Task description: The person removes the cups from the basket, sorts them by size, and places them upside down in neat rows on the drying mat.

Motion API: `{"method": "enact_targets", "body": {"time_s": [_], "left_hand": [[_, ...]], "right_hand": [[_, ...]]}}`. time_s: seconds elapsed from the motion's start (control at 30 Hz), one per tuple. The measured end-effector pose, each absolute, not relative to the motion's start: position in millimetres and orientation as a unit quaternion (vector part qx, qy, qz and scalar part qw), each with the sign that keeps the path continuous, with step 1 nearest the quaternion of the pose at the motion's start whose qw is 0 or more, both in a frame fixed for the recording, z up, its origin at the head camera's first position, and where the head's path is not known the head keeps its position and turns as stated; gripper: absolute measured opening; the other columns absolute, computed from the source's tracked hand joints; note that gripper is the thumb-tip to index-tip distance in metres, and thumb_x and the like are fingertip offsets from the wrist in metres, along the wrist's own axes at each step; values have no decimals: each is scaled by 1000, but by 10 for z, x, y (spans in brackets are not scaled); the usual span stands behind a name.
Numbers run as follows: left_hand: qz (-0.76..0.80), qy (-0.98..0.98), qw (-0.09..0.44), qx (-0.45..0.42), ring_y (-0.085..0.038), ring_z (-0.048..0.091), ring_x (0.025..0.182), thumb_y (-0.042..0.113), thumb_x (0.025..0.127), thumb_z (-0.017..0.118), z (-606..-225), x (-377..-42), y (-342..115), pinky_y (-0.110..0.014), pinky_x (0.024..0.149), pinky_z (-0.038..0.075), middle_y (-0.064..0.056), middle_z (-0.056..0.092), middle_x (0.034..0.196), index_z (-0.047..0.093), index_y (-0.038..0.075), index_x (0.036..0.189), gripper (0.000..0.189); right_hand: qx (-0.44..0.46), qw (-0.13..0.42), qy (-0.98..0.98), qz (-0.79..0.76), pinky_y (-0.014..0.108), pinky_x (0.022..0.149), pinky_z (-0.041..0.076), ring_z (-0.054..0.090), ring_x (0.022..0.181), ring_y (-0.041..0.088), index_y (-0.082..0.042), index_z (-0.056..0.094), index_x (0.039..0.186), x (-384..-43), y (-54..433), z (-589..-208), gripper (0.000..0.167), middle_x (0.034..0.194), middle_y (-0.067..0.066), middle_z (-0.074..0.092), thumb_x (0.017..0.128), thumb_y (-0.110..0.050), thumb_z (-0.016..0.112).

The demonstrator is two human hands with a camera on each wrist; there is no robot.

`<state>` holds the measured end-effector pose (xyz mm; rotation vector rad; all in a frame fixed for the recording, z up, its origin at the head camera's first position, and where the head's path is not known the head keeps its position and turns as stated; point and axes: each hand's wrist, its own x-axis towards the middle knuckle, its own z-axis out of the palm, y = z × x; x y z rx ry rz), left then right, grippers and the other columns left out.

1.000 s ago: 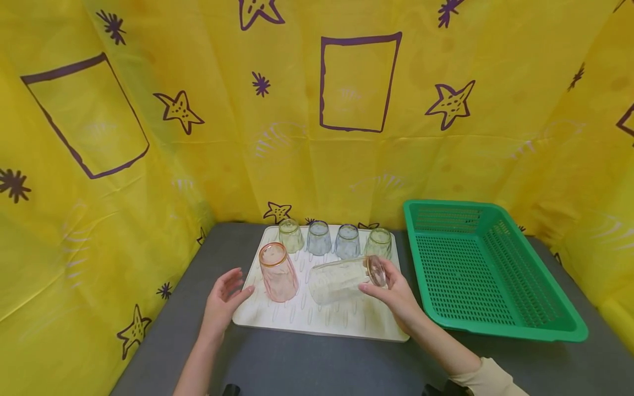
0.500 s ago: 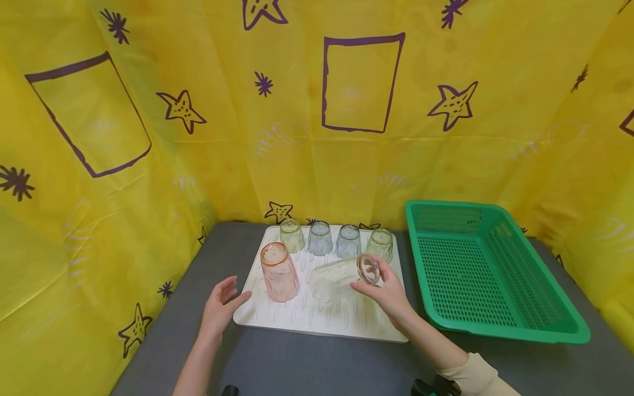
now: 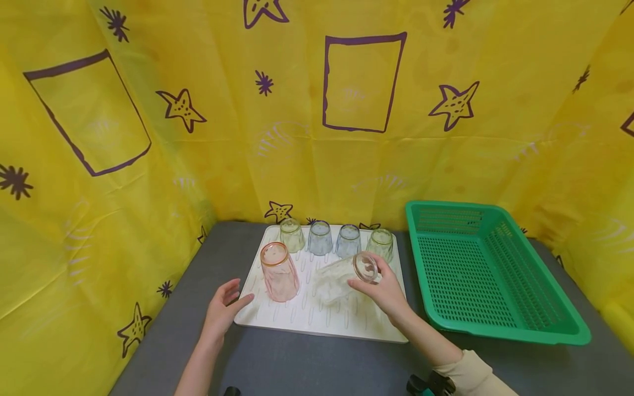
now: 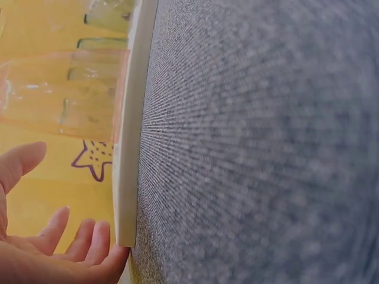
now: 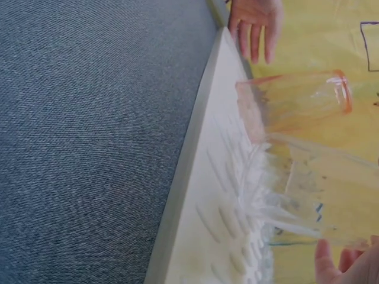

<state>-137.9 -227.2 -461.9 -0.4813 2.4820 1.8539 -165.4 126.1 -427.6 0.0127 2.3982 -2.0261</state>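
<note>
My right hand (image 3: 381,289) grips a tall clear glass (image 3: 334,280) near its thick base. The glass leans over the white ridged draining tray (image 3: 307,322), mouth end down and to the left; whether its rim touches the tray I cannot tell. Just left of it a tall pink glass (image 3: 279,278) with an orange edge stands upside down, also visible as a pink glass (image 5: 302,100) in the right wrist view. Beside the tray's left edge my left hand (image 3: 223,309) holds nothing, its fingers loosely bent and thumb apart.
Along the tray's back stand short upturned glasses: a green one (image 3: 291,236), two blue ones (image 3: 319,239) and another green one (image 3: 380,245). A green perforated basket (image 3: 431,308) sits to the right on the grey table (image 3: 317,366). Yellow patterned cloth (image 3: 292,165) hangs behind.
My right hand has shifted slightly left, and the clear glass has tilted from nearly level so its base now faces up more. The left hand has barely moved.
</note>
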Motion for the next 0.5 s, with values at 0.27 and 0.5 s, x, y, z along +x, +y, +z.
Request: {"method": "enact_targets", "body": {"time_s": [0.27,0.5], "left_hand": [[586,795,11,-156,-39,35,134,20,87,73,-4618,-1373,-2264,-54,108,32,-22,36,147,37,0,143,70],[583,797,19,-155,-40,36,133,23,87,74,-4628,-1378,-2263,-54,108,32,-23,37,147,36,0,143,71]], "right_hand": [[-13,-7,764,-645,49,100,43,48,120,25,-10,48,138,-1700,1175,-4286,77,135,10,49,72,-16,86],[-20,-23,770,-637,50,99,44,50,118,25,-12,51,137,-1749,1102,-4301,75,132,9,51,72,-17,87]]}}
